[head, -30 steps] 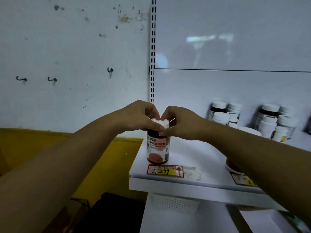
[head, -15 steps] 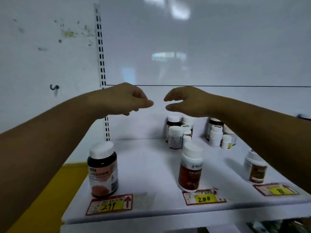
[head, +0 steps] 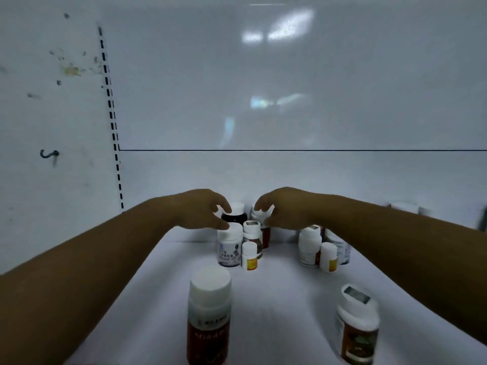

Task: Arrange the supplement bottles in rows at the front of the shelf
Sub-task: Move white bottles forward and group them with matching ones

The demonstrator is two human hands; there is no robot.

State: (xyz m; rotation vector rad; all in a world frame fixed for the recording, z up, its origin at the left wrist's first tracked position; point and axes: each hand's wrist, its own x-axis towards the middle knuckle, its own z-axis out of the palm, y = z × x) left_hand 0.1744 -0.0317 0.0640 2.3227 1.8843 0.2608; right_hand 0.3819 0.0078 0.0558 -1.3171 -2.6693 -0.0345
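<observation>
Left hand (head: 200,210) and right hand (head: 286,209), open and empty, hover over far white-capped plastic supplement bottles (head: 229,246); next, probably grip two and carry them to the near edge of the white shelf (head: 276,299).

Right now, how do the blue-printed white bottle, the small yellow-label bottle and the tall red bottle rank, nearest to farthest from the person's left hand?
From the left hand:
1. blue-printed white bottle, at the back, right by the thumb.
2. small yellow-label bottle, just right of it, slightly forward.
3. tall red bottle, at the front of the shelf.
</observation>
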